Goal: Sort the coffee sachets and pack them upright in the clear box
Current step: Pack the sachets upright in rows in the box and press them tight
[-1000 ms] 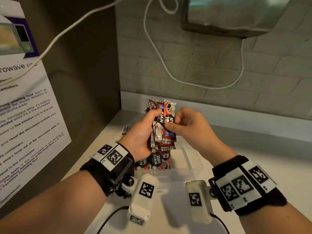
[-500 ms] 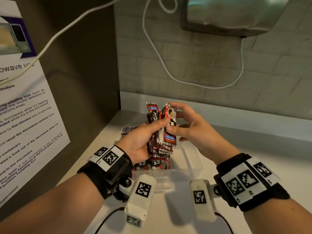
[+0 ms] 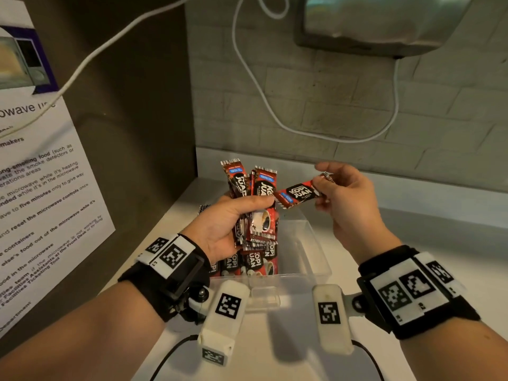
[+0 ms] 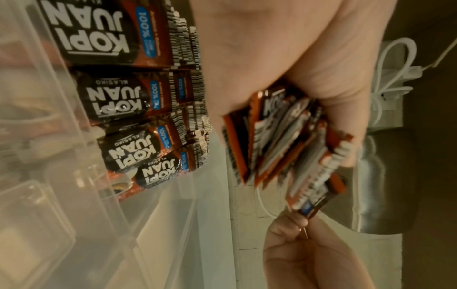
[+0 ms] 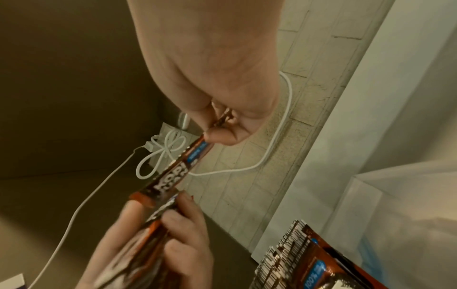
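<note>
Left hand (image 3: 220, 229) grips a bundle of Kopi Juan sachets (image 3: 258, 204) above the clear box (image 3: 316, 254); right hand (image 3: 346, 199) pinches a single sachet (image 3: 298, 193).

Sachets above the box (image 3: 316, 251), both hands over it

Left hand (image 3: 220, 226) grips a bundle (image 3: 258, 204) upright above packed sachets (image 3: 247, 264) in the box's left part; right hand (image 3: 346, 199) pinches a single sachet (image 3: 297, 194) just right of the bundle.

Two hands (image 3: 222, 224), one clear box (image 3: 316, 251), many sachets (image 3: 298, 193).

Office pantry: microwave-use notice (image 3: 41, 188) posted on the side panel, white counter (image 3: 412, 257), grey brick wall (image 3: 357, 105), wall-mounted steel appliance (image 3: 379, 23) with cable (image 3: 275, 111).
</note>
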